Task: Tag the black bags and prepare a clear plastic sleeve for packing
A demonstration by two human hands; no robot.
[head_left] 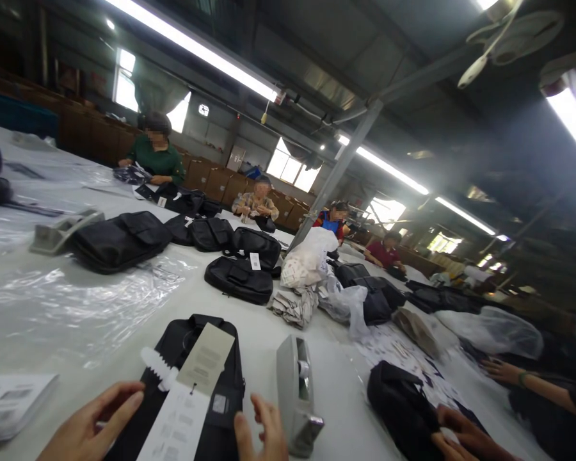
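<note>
A black bag [230,365] lies on the table in front of me. On top of it are a beige printed tag [211,352] and a long white printed tag [175,419], joined by a small black fastener. Beside them sits a ribbed white plastic piece [158,366]. My left hand [96,419] is at the bag's left edge, thumb and index finger slightly apart; a small white bit shows behind its fingers, too little to name. Near the right edge, my right hand [263,426] has its fingers apart and holds nothing. A grey tape dispenser [292,390] stands just right of that hand.
White printed sheets [14,406] are stacked at left, near clear plastic film [100,307]. Several black bags [240,278] and another dispenser [62,230] lie farther back. At right, a co-worker's hands [456,429] touch a black bag [398,403]. More people sit across the table.
</note>
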